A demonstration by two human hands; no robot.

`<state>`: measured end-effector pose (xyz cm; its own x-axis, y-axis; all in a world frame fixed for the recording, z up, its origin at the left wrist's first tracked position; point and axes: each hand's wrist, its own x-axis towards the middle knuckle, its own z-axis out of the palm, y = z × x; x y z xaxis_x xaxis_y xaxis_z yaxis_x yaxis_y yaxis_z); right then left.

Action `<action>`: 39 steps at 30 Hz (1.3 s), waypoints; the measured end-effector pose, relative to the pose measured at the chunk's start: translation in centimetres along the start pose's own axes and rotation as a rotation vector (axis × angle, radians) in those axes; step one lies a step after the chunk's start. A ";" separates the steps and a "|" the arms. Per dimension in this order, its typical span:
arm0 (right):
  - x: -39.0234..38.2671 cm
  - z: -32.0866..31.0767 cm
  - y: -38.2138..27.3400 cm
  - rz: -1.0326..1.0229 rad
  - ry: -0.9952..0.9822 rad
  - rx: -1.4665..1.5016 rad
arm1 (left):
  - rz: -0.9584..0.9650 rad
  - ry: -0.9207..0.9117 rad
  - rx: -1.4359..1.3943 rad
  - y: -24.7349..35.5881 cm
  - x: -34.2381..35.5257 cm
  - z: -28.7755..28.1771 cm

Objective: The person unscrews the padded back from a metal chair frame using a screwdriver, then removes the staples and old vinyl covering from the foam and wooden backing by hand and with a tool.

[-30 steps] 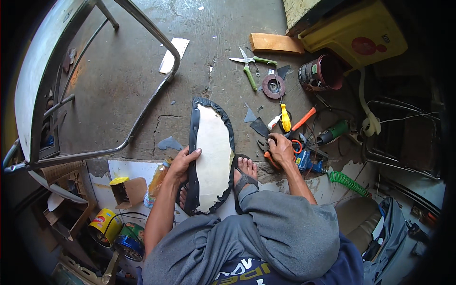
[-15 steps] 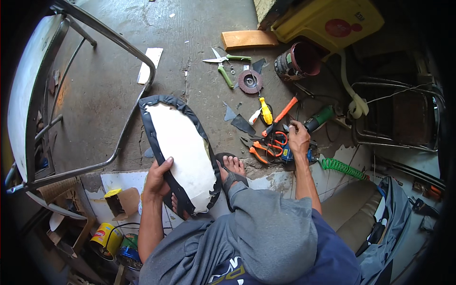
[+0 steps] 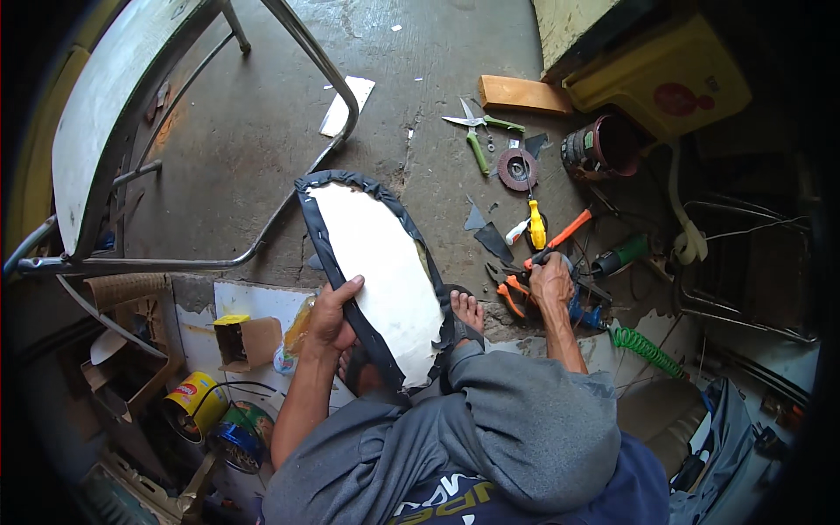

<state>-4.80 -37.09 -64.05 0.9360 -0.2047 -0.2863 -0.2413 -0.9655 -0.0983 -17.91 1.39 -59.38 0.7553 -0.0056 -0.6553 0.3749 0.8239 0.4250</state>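
Observation:
My left hand point(image 3: 334, 315) grips the left edge of an oval padded panel point(image 3: 376, 262), white board ringed by stapled black cover, tilted with its top leftward above my sandalled feet. My right hand point(image 3: 551, 280) rests in a tool pile on the floor, fingers curled over something I cannot make out. Beside it are orange-handled pliers point(image 3: 513, 297), a blue power tool point(image 3: 588, 315) on a green coiled hose point(image 3: 647, 348), a yellow screwdriver point(image 3: 537, 227), an orange-handled tool point(image 3: 572, 226) and a green grinder point(image 3: 619, 256).
A chair frame point(image 3: 236, 261) stands left. Shears point(image 3: 477, 144), a flap disc point(image 3: 518, 169), a wooden block point(image 3: 525, 94) and a paint pot point(image 3: 595, 147) lie ahead; a yellow plastic container point(image 3: 656, 79) stands beyond. Cardboard boxes point(image 3: 254, 341) and tins point(image 3: 197, 398) sit lower left.
The panel has swung from upright to a tilt, its top leftward, with my left hand on it. My right hand has shifted slightly right within the tool pile, relative to the pliers.

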 end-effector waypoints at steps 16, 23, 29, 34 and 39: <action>-5.1 -5.9 -3.8 -0.520 0.003 0.421 | -0.193 -0.110 0.155 0.6 0.1 0.2; -6.3 -8.8 -11.0 -0.608 -0.404 0.585 | -0.198 -0.101 0.209 0.4 -0.3 1.2; -6.6 -8.6 -11.5 -0.703 -0.277 0.285 | -0.187 -0.056 0.227 0.2 -0.9 1.6; -6.7 -8.9 -11.3 -0.657 -0.282 0.250 | -0.194 -0.092 0.195 0.2 -0.9 2.0; -6.8 -8.9 -11.6 -0.659 -0.263 0.267 | -0.171 -0.076 0.211 0.2 -1.2 2.2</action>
<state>-6.13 -25.91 -52.48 0.8239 0.4789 -0.3031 0.2619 -0.7960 -0.5457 -17.58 0.31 -57.20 0.7068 -0.1835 -0.6832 0.5977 0.6714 0.4381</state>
